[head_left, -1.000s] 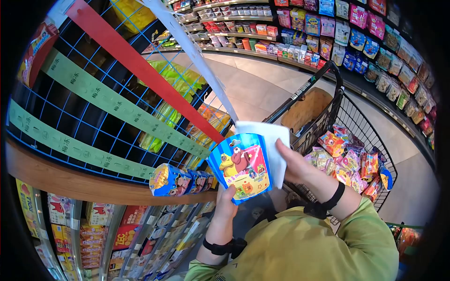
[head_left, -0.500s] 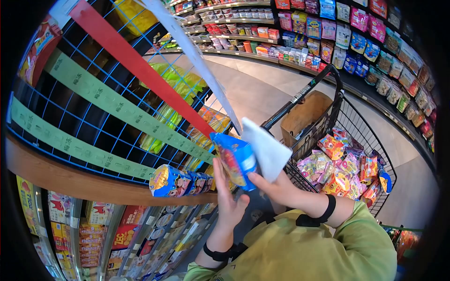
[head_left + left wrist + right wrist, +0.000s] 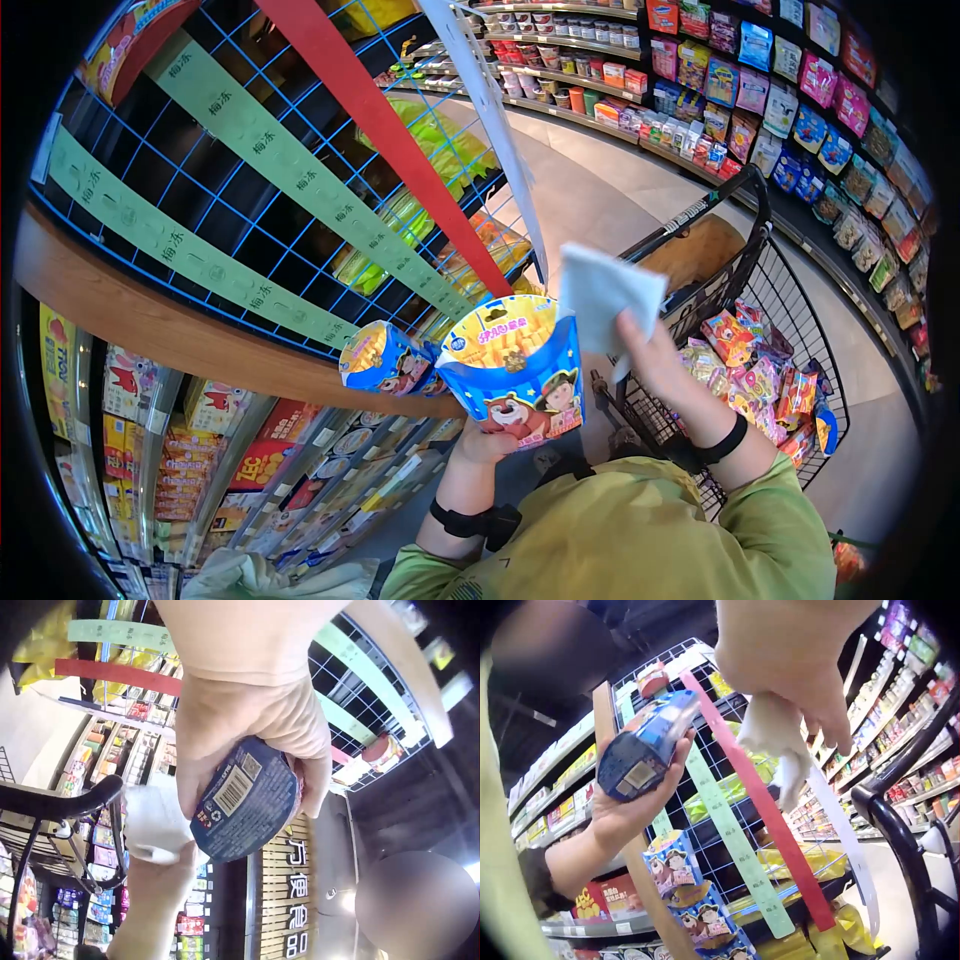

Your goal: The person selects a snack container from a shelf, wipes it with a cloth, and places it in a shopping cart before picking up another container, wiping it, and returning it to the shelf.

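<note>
Since half a second ago the snack tub (image 3: 512, 370) has swung from lying edge-on between the hands to standing nearly upright. Its yellow lid is now tipped toward my head camera and the cartoon bears are the right way up. The white cloth (image 3: 605, 290) has lifted clear, up and to the right of the tub.

The left hand (image 3: 480, 440) cups the tub from below, fingers curled round the base. The left wrist view shows the barcoded underside (image 3: 244, 799) framed by thumb and fingers. I judge that this low grip is chosen to leave the lid and printed wall bare, so nothing covers the surfaces facing the cloth.

The right hand (image 3: 655, 360) pinches the cloth bunched between thumb and fingers, and the loose end hangs free. From the right wrist camera there is a gap between the cloth (image 3: 776, 735) and the tub (image 3: 649, 746). So I read them as just beside each other, not touching.

The tub is held in the air in front of the wooden ledge (image 3: 150, 330), close to the row of matching tubs (image 3: 385, 358) lying on their sides there. Above the ledge is the blue wire rack (image 3: 200, 200) with its green strips (image 3: 260, 150). The shopping cart (image 3: 775, 290), loaded with bright snack packets, sits just beyond the right forearm.
</note>
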